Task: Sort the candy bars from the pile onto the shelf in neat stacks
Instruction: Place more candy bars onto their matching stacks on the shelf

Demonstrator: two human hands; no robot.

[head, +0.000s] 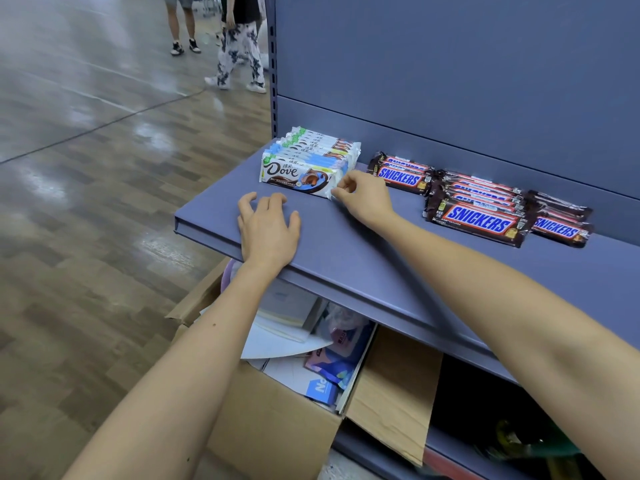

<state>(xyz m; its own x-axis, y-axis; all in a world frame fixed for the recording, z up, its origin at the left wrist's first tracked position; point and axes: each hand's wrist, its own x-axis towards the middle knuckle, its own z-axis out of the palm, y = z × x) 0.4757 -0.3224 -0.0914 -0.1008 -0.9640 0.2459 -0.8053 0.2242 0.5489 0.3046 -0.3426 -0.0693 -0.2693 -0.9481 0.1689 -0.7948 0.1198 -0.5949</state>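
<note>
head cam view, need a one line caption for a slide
Right hand pinches the front white Dove bar on the blue metal shelf; left hand rests flat, brown Snickers bars beside.

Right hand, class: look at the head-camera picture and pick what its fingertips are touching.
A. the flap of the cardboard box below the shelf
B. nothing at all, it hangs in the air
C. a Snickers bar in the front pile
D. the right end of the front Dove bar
D: the right hand pinches the wrapper end of the front Dove bar, well left of the Snickers bars.
</note>
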